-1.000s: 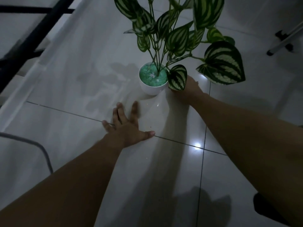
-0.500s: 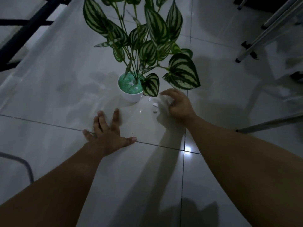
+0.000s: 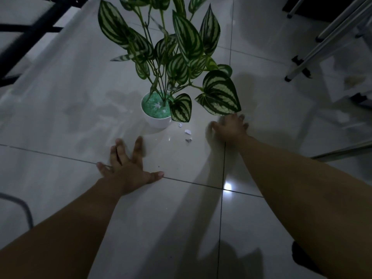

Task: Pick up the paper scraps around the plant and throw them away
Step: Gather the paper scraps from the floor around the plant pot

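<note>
We see a dim room, and much of the detail is lost in the low light. A plant (image 3: 177, 57) with striped green leaves stands in a small white pot (image 3: 158, 121) on the glossy tiled floor (image 3: 60, 109); its upper leaves are cut off by the top edge of the view. Inside the pot, on the green filling, we make out a pale speck or two near the stems, but we cannot tell whether these are paper.

Three paper scraps (image 3: 188, 132) lie on the floor just right of the pot: a tiny one nearest the pot, a larger white piece below it, and a crumpled grey-white bit lowest. All three lie between our two hands and touch neither.

Our left hand (image 3: 128, 168) presses flat on the floor, fingers (image 3: 138, 144) spread wide, holding nothing. Our right hand (image 3: 231, 127) rests on the floor beneath a large drooping leaf (image 3: 219, 95), which hangs just above it. This hand is blurred; its fingers look loosely spread, yet we cannot tell whether anything is tucked under the palm.

At the upper right, metal legs (image 3: 314, 55) run out of view; at the upper left, a dark frame (image 3: 30, 35) is likewise cut off.
</note>
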